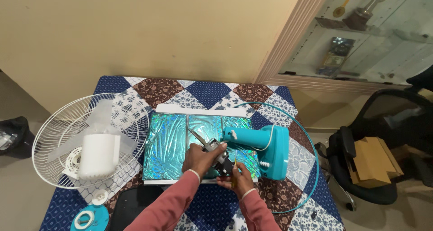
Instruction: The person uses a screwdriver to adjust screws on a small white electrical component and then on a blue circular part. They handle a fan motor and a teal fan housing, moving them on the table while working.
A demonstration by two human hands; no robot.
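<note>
The left hand (200, 157) grips the motor (218, 153) beside the teal fan base (266, 147); the right hand (238, 176) holds a screwdriver (235, 167) below it. Left of the base, the grille (63, 136) and blades (101, 141) lie already removed.

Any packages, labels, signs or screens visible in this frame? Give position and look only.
Cardboard box: on the black office chair at right, flat, brown, flaps partly open.
Framed item: on the glass cabinet shelf at upper right, small, rectangular, dark with a pale centre; too small to identify.
No screens or signs visible.
</note>
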